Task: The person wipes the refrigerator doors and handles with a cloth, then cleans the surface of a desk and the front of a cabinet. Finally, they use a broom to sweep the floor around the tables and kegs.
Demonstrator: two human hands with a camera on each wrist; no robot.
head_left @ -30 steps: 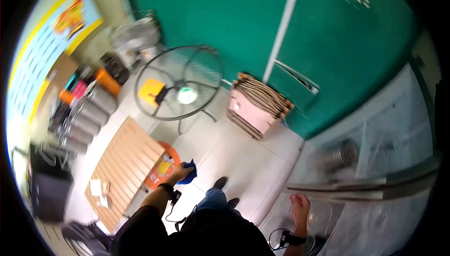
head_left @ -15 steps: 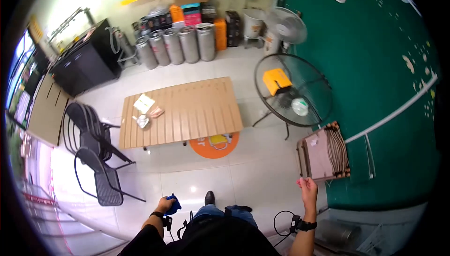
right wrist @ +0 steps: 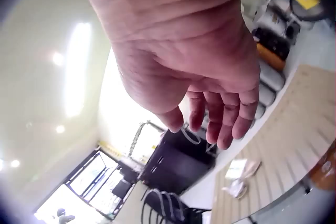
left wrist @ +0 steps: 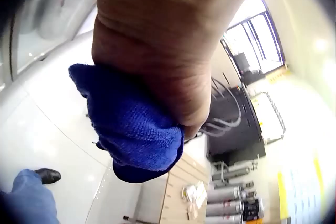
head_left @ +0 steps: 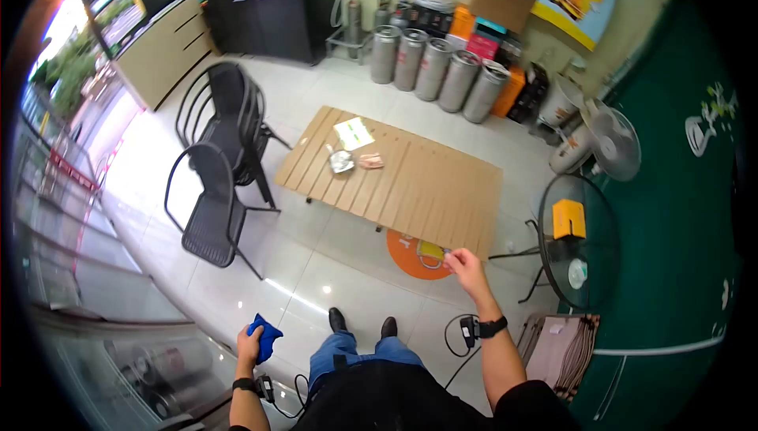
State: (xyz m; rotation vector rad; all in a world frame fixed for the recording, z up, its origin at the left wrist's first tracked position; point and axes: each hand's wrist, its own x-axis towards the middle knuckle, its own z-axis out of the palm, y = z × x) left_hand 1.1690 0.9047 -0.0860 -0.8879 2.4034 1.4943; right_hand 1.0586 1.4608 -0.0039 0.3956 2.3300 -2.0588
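Note:
In the head view my left hand point(head_left: 249, 346) grips a crumpled blue cloth point(head_left: 266, 338) low at the left, over the floor. The left wrist view shows the cloth point(left wrist: 134, 124) bunched under the palm, the fingers mostly hidden. My right hand point(head_left: 467, 268) is held out near the front edge of the slatted wooden table point(head_left: 426, 170), and holds nothing. In the right wrist view this hand point(right wrist: 194, 71) hangs with its fingers loosely bent and apart. On the table lie a white-green packet point(head_left: 354, 133), a crumpled silvery item point(head_left: 341, 162) and a pinkish item point(head_left: 371, 161).
Black chairs point(head_left: 212, 226) stand left of the table. Metal kegs point(head_left: 437, 68) line the back wall beside a black cabinet point(head_left: 288, 16). At right are a round glass table point(head_left: 596, 234) with a yellow box point(head_left: 568, 219), a fan point(head_left: 614, 143) and folded chairs point(head_left: 553, 352).
The head view has swung left, bringing the black chairs and wooden table further in. My right hand now reaches further forward toward the table side; my left hand still holds the cloth.

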